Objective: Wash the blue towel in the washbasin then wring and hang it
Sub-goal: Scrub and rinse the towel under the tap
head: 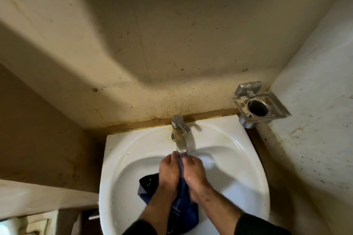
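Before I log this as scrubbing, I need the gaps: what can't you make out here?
Head view:
- Water from the tap: spout end meets the hands, flow unclear.
- Blue towel: middle hidden by left hand and right hand; lower end cut off.
- Washbasin drain: covered.

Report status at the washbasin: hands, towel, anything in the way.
Both hands, left hand and right hand, gripping the blue towel under the tap. Towel bunched, hanging into the washbasin. Nothing in the way.
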